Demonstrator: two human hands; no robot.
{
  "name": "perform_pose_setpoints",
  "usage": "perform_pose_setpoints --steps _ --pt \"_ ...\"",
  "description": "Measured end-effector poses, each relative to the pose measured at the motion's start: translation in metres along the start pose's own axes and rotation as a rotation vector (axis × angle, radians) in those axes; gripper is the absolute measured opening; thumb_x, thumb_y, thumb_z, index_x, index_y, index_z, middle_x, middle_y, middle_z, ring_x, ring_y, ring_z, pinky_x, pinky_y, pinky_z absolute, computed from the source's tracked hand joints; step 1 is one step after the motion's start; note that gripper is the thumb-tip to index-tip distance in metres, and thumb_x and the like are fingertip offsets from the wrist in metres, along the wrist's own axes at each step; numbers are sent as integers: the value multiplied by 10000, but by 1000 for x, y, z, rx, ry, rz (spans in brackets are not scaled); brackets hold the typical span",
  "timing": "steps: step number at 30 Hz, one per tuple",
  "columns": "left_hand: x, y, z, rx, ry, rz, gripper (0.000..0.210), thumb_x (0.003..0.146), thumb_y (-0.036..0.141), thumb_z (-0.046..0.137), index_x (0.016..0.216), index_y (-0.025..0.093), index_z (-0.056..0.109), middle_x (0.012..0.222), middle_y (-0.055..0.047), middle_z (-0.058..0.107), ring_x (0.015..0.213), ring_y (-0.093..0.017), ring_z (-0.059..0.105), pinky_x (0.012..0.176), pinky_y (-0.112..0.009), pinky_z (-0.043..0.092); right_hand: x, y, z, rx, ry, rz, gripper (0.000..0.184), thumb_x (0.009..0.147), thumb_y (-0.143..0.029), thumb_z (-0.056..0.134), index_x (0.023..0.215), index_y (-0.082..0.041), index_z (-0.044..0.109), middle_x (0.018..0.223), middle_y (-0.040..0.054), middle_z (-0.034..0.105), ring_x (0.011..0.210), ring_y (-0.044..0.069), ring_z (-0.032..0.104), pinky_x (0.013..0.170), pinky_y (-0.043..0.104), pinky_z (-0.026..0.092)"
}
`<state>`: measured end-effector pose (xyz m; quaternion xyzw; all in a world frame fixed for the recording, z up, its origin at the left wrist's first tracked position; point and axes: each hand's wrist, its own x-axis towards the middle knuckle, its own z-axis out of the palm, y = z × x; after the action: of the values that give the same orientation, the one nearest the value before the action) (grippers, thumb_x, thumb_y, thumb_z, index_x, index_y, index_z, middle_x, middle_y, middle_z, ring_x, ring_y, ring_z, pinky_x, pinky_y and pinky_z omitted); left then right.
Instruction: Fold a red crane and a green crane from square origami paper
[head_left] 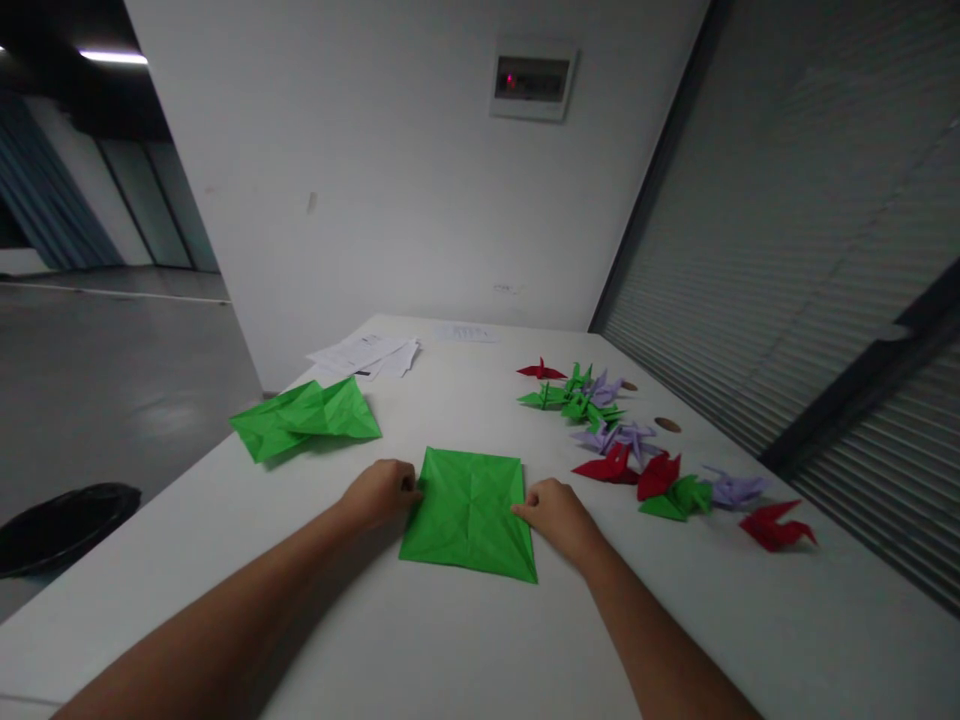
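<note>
Where the white surface [457, 650] spreads across the lower middle of the frame, a green sheet [469, 515] lies flat between two hands. It is to the right of the left hand [382, 490] and to the left of the right hand [555, 512]; both touch it, so neither is plainly nearer. The left hand is curled, thumb and fingers seeming to pinch the left edge just above its middle. The right hand likewise appears to pinch the right edge, with its thumb and forefinger together. Looking almost square, the sheet has no clear long axis; creases cross near its centre, and its lower right corner juts toward the bottom of the frame.

White surface runs from the sheet's lower edge to the bottom of the frame, and from its upper edge back toward the wall [390, 180]. Left of centre, folded green papers [307, 415] lie well apart from the sheet, near the surface's left edge. Right of centre, red, green and purple cranes [660, 475] spread toward the blinds [787, 260], the nearest ones beyond the right hand.
</note>
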<state>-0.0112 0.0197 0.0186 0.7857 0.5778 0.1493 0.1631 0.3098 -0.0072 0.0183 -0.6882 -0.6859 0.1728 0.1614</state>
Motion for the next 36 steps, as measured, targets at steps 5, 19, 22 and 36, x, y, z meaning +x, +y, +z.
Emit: perform_pose_setpoints --steps 5,19,22,36 --pt "2 -4 5 -53 58 69 96 740 267 733 789 199 688 780 -34 677 718 -194 590 626 -274 339 -1 0 -1 -41 6 6 235 760 -337 793 605 -188 698 672 89 729 647 213 650 566 284 343" --pt "6 -9 13 -238 127 73 311 651 165 790 953 180 714 899 -52 707 860 -235 635 760 -315 443 0 2 1 49 30 22 218 724 -305 810 596 -185 681 618 64 703 622 213 640 563 283 347" --pt "4 -4 11 -332 124 82 351 639 125 768 980 186 710 924 -53 719 876 -234 643 783 -320 456 2 2 3 84 42 31 158 705 -270 809 634 -175 705 658 67 721 655 211 655 587 277 376" --pt "6 -16 18 -522 92 36 627 673 160 692 1290 178 580 819 -10 718 739 -193 650 679 -279 479 1 10 1 431 -78 -9 6 715 -161 639 716 -162 645 567 -40 606 415 106 481 432 218 311"
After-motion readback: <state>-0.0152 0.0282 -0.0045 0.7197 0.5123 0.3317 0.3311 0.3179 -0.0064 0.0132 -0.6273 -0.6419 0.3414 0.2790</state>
